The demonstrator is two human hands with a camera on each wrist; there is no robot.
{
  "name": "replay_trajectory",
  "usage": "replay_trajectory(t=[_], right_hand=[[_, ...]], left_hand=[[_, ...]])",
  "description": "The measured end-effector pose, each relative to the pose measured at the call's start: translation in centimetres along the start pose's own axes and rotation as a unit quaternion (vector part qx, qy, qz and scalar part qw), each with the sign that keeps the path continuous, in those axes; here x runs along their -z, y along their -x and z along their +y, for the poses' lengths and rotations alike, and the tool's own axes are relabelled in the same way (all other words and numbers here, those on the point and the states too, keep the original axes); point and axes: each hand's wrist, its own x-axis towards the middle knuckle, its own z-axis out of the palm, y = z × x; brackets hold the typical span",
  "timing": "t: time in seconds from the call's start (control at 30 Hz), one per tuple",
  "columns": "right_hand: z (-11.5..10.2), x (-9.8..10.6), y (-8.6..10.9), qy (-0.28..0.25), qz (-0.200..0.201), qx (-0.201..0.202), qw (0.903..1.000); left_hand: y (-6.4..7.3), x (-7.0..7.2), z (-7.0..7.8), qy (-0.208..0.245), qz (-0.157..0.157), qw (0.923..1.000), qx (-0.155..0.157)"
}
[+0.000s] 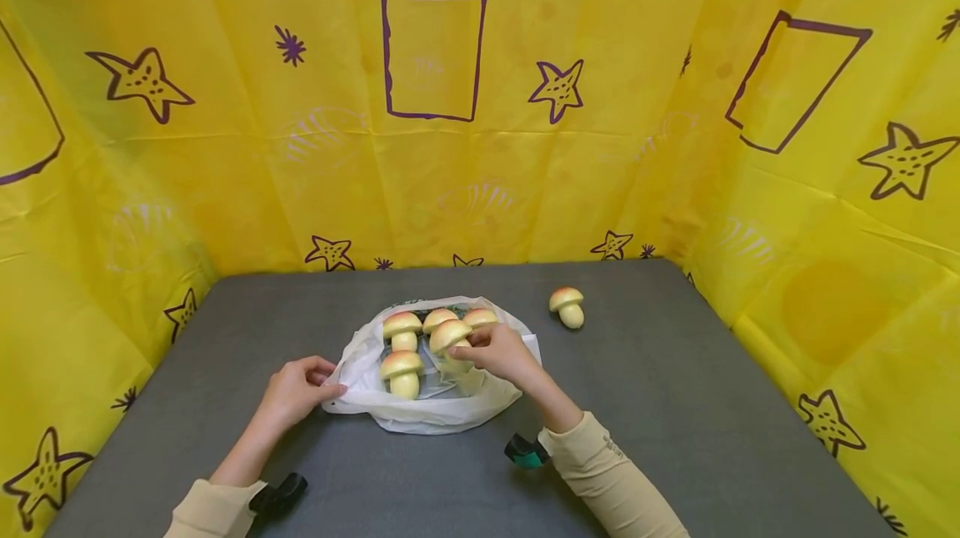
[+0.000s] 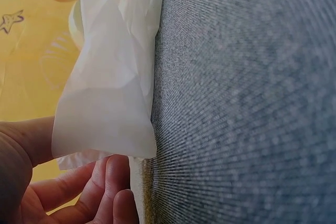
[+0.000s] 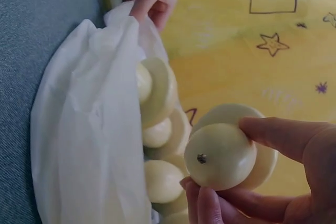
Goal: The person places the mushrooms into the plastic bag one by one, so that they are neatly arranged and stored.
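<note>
A white plastic bag (image 1: 431, 414) lies with its mouth spread wide, and several toy mushrooms with reddish-yellow caps and pale stems, such as one mushroom (image 1: 405, 385), lie inside it. My left hand (image 1: 295, 389) pinches the bag's left rim between thumb and fingers; the left wrist view shows the folded plastic (image 2: 107, 114) there. Over the bag's right part, my right hand (image 1: 504, 352) grips another mushroom (image 3: 218, 158) by its stem, thumb on one side and fingers on the other. Its stem end faces the right wrist camera.
One more mushroom (image 1: 567, 307) lies on the grey tabletop (image 1: 637, 404), right of the bag and farther back. Yellow cloth walls (image 1: 435, 188) with purple drawings enclose the table at the back and both sides. Black bands (image 1: 279, 495) sit near both wrists.
</note>
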Motion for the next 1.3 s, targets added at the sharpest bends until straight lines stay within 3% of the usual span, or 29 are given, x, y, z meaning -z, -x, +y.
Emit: replay_trajectory(t=[0.6,1.3], right_hand=[[1.4,-1.8,-0.3,-0.022,-0.016,-0.053,0.9982],[2.2,-3.4,-0.3,0.035,-0.029,-0.044,0.9980]], left_hand=[[-0.2,-0.1,0.0,-0.006,0.013,0.9999,-0.008],[-0.2,-0.2,-0.1,-0.007,0.014,0.9998,-0.014]])
